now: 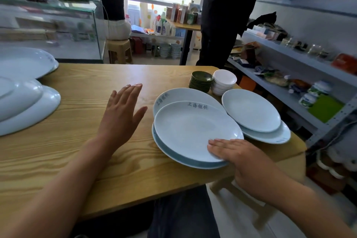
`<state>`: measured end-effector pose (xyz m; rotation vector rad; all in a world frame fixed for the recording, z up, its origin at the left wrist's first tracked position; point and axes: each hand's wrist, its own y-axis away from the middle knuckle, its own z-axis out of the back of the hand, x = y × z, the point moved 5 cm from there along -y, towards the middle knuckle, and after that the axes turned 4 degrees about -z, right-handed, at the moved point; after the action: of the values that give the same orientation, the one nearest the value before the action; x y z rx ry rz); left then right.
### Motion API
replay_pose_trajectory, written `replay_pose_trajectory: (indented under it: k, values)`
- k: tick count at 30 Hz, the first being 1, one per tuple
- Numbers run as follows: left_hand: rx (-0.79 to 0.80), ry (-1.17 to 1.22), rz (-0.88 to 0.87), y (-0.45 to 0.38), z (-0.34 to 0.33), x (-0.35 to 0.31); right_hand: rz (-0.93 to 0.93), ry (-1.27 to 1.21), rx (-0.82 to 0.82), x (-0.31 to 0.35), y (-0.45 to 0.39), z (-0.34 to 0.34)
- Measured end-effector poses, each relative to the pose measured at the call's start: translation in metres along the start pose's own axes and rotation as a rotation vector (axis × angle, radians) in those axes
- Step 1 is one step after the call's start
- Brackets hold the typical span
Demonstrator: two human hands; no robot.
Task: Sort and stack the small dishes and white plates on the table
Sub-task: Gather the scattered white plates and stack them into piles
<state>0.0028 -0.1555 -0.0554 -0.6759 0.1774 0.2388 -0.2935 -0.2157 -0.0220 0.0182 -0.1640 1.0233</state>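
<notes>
**Plates under a flat right hand, left hand spread over bare wood**

Fingers lie straight on both sides. The right hand (233,153) rests flat on the near rim of the top white plate (193,131); its grip is wide and curls round nothing. That plate sits on another white plate (170,152), whose edge shows just under and to the left of the fingertips. A third plate with blue lettering (173,95) pokes out from beneath, beyond the hand.

To the right of that hand, touching the stack, lie two more white plates (251,112), one on the other, close to the counter (77,141) edge. Farther off from the hand, at the far corner, stand a stack of dark green small dishes (201,81) and, just beside it, a stack of white small dishes (224,81).

The left hand (123,114) is spread wide with the palm down, just left of the plates; whether it touches the wood I cannot tell. Well to its left sit large white oval platters (25,102), overlapping each other.

Beyond the counter two people in dark clothes stand at shelves (289,58).
</notes>
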Motion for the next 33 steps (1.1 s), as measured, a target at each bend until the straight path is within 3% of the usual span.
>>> replay_pose_trajectory:
  k: [4, 13, 19, 26, 33]
  values:
    - [-0.007, -0.01, 0.0, 0.003, 0.002, 0.004, -0.011, -0.034, -0.127, 0.015, -0.006, 0.013]
    - [-0.039, -0.076, 0.043, 0.034, 0.036, 0.021, 0.236, -0.103, -0.352, 0.116, -0.059, 0.01]
    - [-0.061, -0.177, 0.078, 0.072, 0.079, 0.064, 0.376, -0.237, -0.325, 0.19, -0.105, -0.005]
    - [-0.225, -0.288, 0.287, 0.106, 0.131, 0.133, 0.266, -0.421, -0.231, 0.241, -0.18, -0.05]
    - [-0.081, -0.439, 0.584, 0.118, 0.141, 0.202, 0.181, -0.435, -0.177, 0.268, -0.242, -0.093]
